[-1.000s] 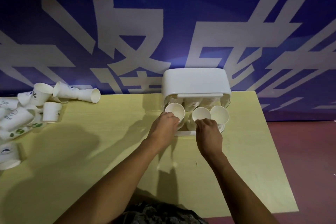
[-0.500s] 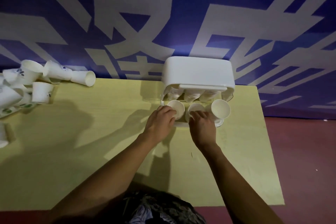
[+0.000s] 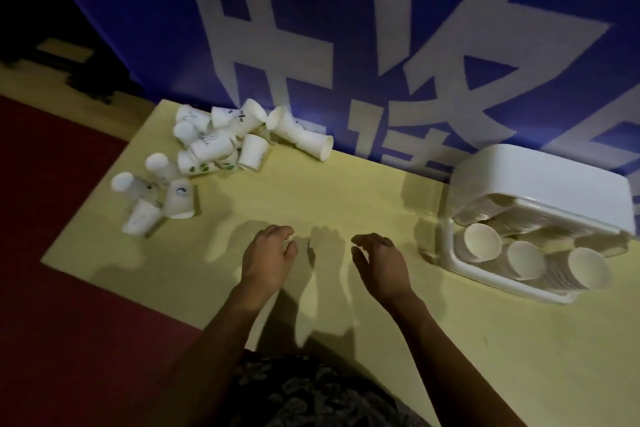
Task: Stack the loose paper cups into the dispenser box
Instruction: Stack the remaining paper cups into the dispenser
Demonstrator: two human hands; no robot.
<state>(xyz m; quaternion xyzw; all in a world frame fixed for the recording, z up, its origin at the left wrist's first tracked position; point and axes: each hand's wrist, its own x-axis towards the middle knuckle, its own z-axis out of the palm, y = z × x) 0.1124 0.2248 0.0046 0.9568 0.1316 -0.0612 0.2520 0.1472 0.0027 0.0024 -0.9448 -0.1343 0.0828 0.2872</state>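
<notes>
I am seeing both bare hands hovering empty over the pale yellow rectangular tabletop, near its middle. The left hand is hanging palm down with its fingers loosely curled and gripping nothing; the right hand is sitting just beside it, fingers spread apart and likewise holding nothing. Neither hand is touching a cup.

The white plastic dispenser box with the rounded lid is standing at the right side of the table, against the blue banner with large white characters. Three nested stacks of white paper cups are lying in its open front, their mouths facing toward me, side by side.

The loose white paper cups are lying in a scattered heap at the far left corner of the table, well apart from the box, some tipped on their sides and some standing upside down. A few are carrying small green or dark printed marks.
</notes>
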